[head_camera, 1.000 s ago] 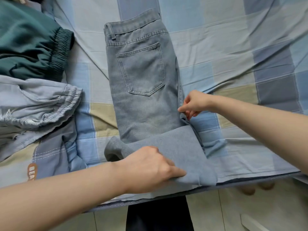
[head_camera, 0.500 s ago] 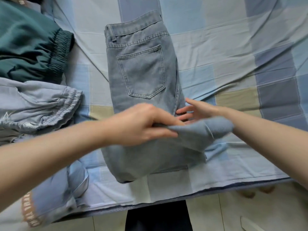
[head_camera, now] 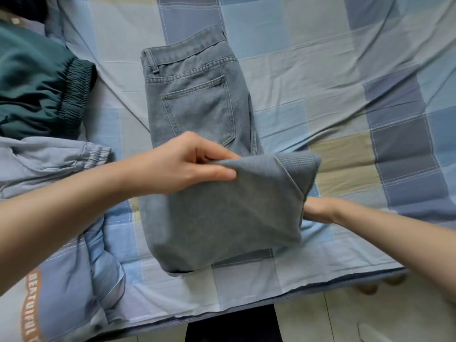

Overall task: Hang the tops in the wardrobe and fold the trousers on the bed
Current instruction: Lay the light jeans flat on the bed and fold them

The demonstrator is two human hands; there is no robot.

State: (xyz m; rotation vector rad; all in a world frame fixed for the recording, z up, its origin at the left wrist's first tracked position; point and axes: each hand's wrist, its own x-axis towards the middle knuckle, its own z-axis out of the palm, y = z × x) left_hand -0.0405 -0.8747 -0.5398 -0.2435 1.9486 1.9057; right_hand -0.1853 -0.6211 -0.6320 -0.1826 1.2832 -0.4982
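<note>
- Head view: the grey jeans (head_camera: pixel 197 114) are lying on the bed (head_camera: pixel 333 70), waistband away from the person and back pocket facing up, with the leg ends being brought up over the thighs.
- The left hand (head_camera: pixel 182 164) is pinching the raised hem, thumb and fingers (head_camera: pixel 219 172) clamped together on the cloth just below the pocket.
- The right hand (head_camera: pixel 318 209) is sitting at the right edge of the jeans, tucked under the lifted fold; its fingers are hidden by the denim, so I cannot tell how they are lying.
- Judging progress: the jeans are already halved lengthwise and this crosswise fold is under way but not yet laid flat, so smoothing and perhaps another fold are remaining.
- Left of the jeans, a dark green garment (head_camera: pixel 37 82) and a pale grey-blue garment (head_camera: pixel 56 156), both with elastic cuffs, are waiting bunched and unsorted.
- Nearer the bed edge, left of the jeans, a blue garment (head_camera: pixel 69 292) is showing orange lettering that seems to be reading "BEATUIFUL", the rest being cut off.
- No wardrobe is showing, so hanging cannot be judged.
</note>
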